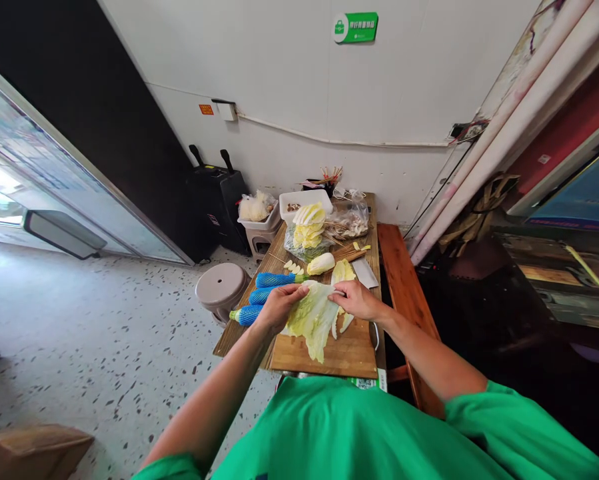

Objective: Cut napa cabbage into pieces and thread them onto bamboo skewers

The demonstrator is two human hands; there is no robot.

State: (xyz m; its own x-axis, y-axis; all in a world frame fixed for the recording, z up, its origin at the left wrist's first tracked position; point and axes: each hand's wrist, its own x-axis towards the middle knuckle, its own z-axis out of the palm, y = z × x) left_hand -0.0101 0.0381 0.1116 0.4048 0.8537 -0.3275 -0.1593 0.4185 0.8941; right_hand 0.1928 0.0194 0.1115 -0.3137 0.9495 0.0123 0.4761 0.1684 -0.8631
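one broad, frilly, yellow-green cabbage leaf (313, 320)

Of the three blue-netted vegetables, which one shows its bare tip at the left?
The netted vegetable nearest the green shirt: its pale tip sticks out, while the middle one and farthest one are netted there.

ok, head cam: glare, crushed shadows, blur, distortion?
All head view: bright light washes out part of the pale glass panel; near-black right of the long orange-brown wooden bench; brown cardboard box looks smeared; edges stretched; yellow-green cabbage leaf fairly clear.
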